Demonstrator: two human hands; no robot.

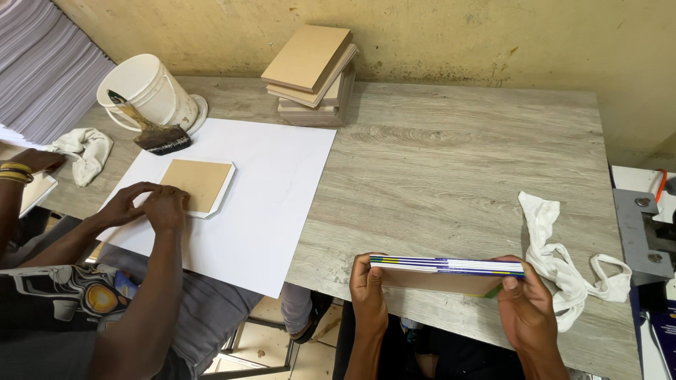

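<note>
My left hand [367,288] and my right hand [522,299] hold a thin stack of printed sheets with blue, white and yellow edges [446,266] flat between them, one hand at each end, over the near edge of the grey wooden table [451,169]. A brown board [440,281] lies under the stack. To the left a co-worker's two hands [151,204] press on the edge of a brown board wrapped in white paper [198,185], which rests on a large white sheet [246,197].
A white bucket [151,90] with a wide brush [155,134] leaning on it stands at the back left. Stacked brown boards [313,74] sit by the wall. White rags lie at the right [563,267] and far left [84,151]. A metal machine [644,225] borders the right edge.
</note>
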